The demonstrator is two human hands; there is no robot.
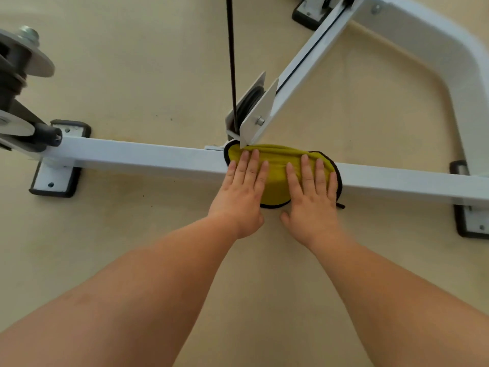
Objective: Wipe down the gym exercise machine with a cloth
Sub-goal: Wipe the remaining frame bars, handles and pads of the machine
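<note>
So the yellow cloth with black stitched edging (277,169) is draped over the white square-tube base bar of the gym machine (145,157), pretty much dead centre of the frame. Its long axis runs left-right along the bar, which crosses the whole frame and dips a bit toward the right. Both hands are pressed flat on it, fingers straight and pointing to the top of the frame, not gripping anything. The left hand (242,192) is on the cloth's left half, the right hand (312,197) on its right half.

Just above the cloth, a white bracket with a black pulley wheel (248,104) meets the bar. A black cable (232,62) goes up from there, and a second white beam (312,62) angles to the upper right. Beige floor (132,75) underneath.
</note>
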